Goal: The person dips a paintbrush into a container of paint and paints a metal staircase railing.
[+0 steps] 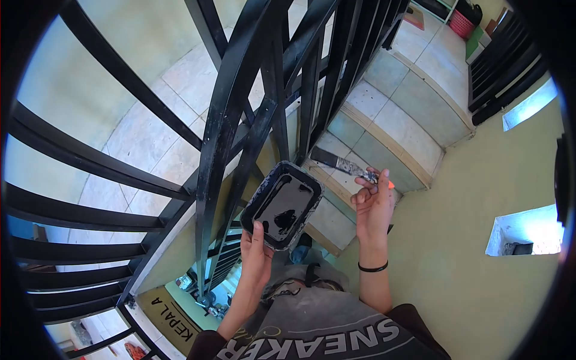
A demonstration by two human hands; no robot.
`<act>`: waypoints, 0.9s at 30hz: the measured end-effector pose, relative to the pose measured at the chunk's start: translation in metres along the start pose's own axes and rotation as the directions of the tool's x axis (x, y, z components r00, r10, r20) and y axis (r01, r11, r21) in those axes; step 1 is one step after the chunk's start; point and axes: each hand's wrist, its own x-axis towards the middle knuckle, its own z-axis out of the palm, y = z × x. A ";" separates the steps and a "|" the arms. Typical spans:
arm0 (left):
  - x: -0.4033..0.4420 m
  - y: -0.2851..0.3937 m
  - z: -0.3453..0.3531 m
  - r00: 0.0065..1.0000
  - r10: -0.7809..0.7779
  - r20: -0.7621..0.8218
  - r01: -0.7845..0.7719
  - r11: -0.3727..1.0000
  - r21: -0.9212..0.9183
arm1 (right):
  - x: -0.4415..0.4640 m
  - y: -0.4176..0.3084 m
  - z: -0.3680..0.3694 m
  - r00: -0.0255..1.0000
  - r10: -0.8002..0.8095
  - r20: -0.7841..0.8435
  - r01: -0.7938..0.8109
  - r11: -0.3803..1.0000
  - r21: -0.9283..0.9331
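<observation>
My left hand grips the near edge of a black plastic tray, thumb over the rim. Dark paint coats the tray's inside, with a wet black patch near the middle. To the right, my right hand is closed around the handle of a paintbrush, whose orange handle end shows by the thumb. The brush's dark bristles point left, above the tray's far right corner and apart from it. Close beyond the tray stands the black metal railing.
Tiled stairs climb toward the upper right beside a pale wall with small openings. Railing bars fan out at left over a tiled floor. A red basket stands at the top. Lettering marks a beam at lower left.
</observation>
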 end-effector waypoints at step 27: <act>-0.045 -0.021 -0.058 0.996 0.014 -0.089 -0.030 0.983 -0.183 | 0.075 -0.012 0.107 -0.060 0.000 0.998 0.679 -0.733 0.041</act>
